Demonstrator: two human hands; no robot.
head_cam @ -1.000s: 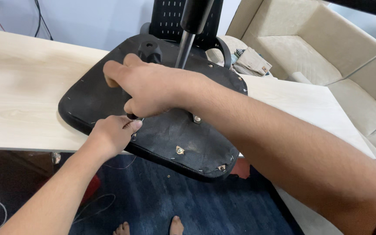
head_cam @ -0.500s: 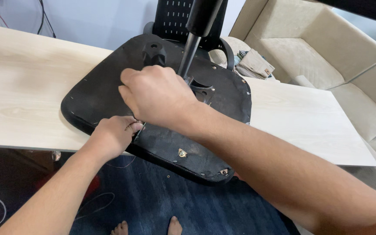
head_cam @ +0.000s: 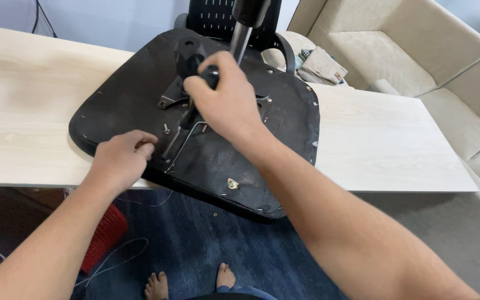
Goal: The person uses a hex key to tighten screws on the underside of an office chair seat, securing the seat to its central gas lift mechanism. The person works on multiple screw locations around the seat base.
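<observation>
An upturned office chair seat [head_cam: 251, 161] lies across the near edge of a pale wood-grain table [head_cam: 34, 116], its front corner overhanging the edge toward the floor. The underside is matte black fabric, slightly dusty, stapled along a rounded rim. At its centre sits a black metal mechanism plate [head_cam: 173, 94] with a stubby round boss, and a bright steel gas cylinder [head_cam: 240, 39] rises from it toward the far edge. A thin bent wire lever [head_cam: 187, 139] runs across the fabric; a brass-toned fitting [head_cam: 232, 183] sits near the overhanging corner.

The right hand [head_cam: 226, 100] is closed around a black knobbed handle [head_cam: 209, 73] just beside the cylinder (fingers wrapped, knuckles up). The left hand [head_cam: 122, 158] rests on the seat's near-left rim, fingers curled loosely; whether it pinches anything cannot be told. A small bolt [head_cam: 166, 129] stands just beyond its fingertips.

Beyond the table's far right corner stands a beige sofa [head_cam: 406, 50].
</observation>
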